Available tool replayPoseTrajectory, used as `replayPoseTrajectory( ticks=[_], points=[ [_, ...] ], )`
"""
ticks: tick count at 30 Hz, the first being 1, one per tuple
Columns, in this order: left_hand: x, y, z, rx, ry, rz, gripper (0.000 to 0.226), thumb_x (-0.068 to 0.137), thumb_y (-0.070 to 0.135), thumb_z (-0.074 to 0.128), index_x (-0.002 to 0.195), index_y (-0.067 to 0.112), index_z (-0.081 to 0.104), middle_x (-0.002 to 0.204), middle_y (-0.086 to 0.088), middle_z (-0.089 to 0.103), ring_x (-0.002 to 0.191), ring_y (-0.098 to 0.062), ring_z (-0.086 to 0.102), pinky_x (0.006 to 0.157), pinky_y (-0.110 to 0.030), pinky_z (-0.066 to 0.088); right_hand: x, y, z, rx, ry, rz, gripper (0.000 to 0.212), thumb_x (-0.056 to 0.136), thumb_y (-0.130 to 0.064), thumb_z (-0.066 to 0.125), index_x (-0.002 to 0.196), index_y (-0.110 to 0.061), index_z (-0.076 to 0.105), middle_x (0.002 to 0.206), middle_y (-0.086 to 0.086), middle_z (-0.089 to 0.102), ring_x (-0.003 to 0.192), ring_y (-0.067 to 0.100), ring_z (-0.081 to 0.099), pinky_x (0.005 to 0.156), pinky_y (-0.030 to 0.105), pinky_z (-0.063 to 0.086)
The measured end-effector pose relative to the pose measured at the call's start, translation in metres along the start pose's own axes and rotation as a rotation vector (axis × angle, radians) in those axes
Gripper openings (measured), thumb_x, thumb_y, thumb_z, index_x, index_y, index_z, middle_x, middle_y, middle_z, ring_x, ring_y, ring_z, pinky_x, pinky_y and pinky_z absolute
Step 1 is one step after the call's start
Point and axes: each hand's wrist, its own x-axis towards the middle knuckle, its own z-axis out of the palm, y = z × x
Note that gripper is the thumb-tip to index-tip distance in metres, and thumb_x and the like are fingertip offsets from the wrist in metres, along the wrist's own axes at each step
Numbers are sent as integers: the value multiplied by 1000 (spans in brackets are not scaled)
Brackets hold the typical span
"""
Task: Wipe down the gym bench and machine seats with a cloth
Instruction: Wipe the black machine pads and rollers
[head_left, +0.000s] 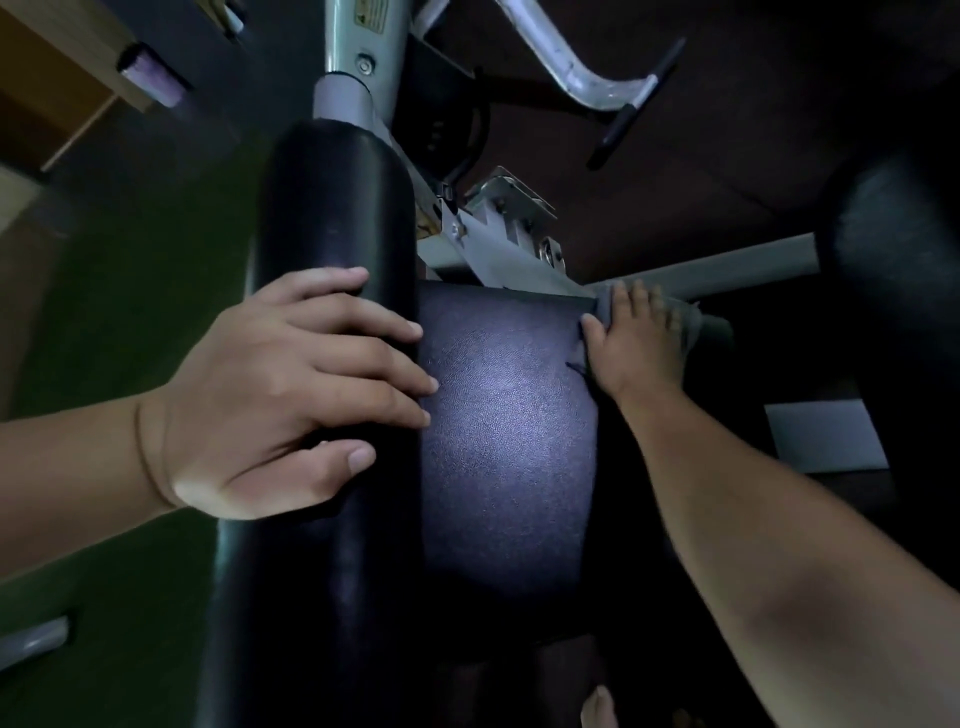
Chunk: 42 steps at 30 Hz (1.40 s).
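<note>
Head view, looking straight down for me: the seat (498, 415), dark padded vinyl with a glare patch in its middle, fills the centre. A black roller pad (332, 208) runs along its 9 o'clock edge, from 12 o'clock down towards 6.

My left hand (291, 395) lies across that roller, palm down. Its fingers (384, 325) are spread and nearly straight, their tips reaching the line where roller meets seat, and the thumb sits on the near side.

My right hand (634, 343) is at the seat's 1 o'clock corner, flat on the grey cloth (698, 325). Its fingers are straight and slightly fanned, pressing the cloth down, with the thumb out towards 9 o'clock. The cloth shows around the fingertips and hangs over the seat's far edge.

At 12 o'clock stands a grey post (353, 47), with a bent handlebar (571, 67) at 1 o'clock. Green floor (130, 260) lies at 9 o'clock, and a second dark pad (893, 249) at 3 o'clock.
</note>
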Motion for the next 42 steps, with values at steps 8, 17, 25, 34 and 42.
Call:
replayPoseTrajectory(
  ticks=[8, 17, 25, 34, 42],
  points=[
    [1, 2, -1, 25, -12, -9, 42, 89, 40, 47, 111, 27, 81, 125, 11, 73, 130, -22, 61, 114, -63, 32, -75, -139, 16, 1, -134, -479, 76, 105, -59, 21, 166, -20, 0, 173, 5, -9, 159, 25, -10, 128, 51, -1],
    [1, 1, 0, 29, -22, -12, 42, 88, 42, 48, 111, 29, 81, 124, 13, 72, 131, -21, 60, 114, -63, 32, -31, -135, 7, 43, -82, -71, 75, 105, -55, 16, 164, -13, -3, 171, 18, -5, 158, 35, -8, 127, 55, 3],
    [1, 1, 0, 36, -31, -9, 43, 88, 42, 47, 111, 29, 81, 125, 13, 72, 132, -21, 60, 114, -63, 32, -40, -177, 3, -12, -167, -552, 70, 101, -41, 13, 165, -15, 2, 173, 9, -8, 159, 27, -11, 128, 51, -2],
    [1, 0, 0, 40, -34, -3, 43, 88, 42, 47, 112, 30, 80, 126, 13, 72, 132, -21, 59, 114, -63, 32, -38, -84, 8, -103, -117, -705, 74, 102, -68, 15, 165, -32, 1, 173, 0, -6, 159, 21, -6, 129, 50, 3],
    [0, -1, 2, 40, -29, -4, 43, 88, 43, 47, 112, 31, 80, 127, 15, 71, 133, -20, 59, 117, -61, 30, -60, 16, 10, -69, -41, -423, 80, 99, -66, 27, 165, -22, 21, 172, 5, 13, 159, 27, 13, 127, 51, 16]
  ],
)
